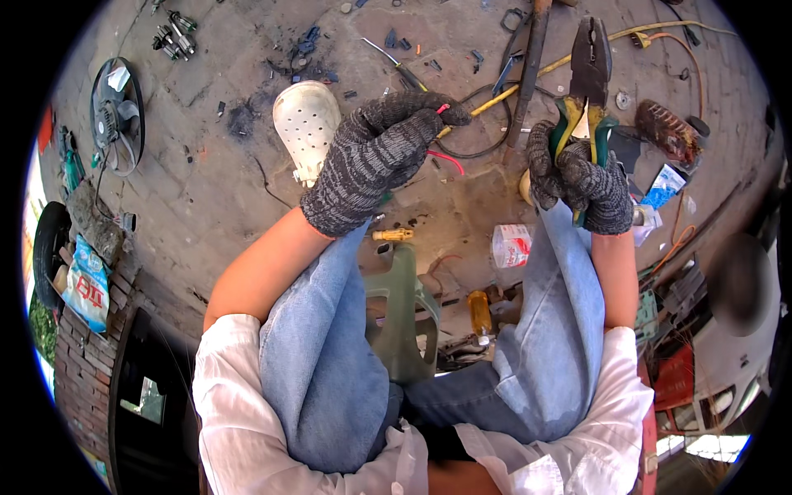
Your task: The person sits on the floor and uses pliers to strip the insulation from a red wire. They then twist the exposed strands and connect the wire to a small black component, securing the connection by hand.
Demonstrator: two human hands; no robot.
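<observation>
My left hand, in a dark speckled knit glove, is closed on a thin red wire, with a short end showing at my fingertips and a loop hanging below. My right hand, gloved alike, grips large pliers by their yellow-and-green handles, jaws upward. A white perforated clog is just left of my left hand. Beyond the hands, a yellow cord, dark cable, a long metal bar and a screwdriver lie on the dusty pavement.
A green stool, yellow tool and yellow bottle are between my legs. A fan, tire and bag line the left. A rusty part, blue packet and orange cord lie at right.
</observation>
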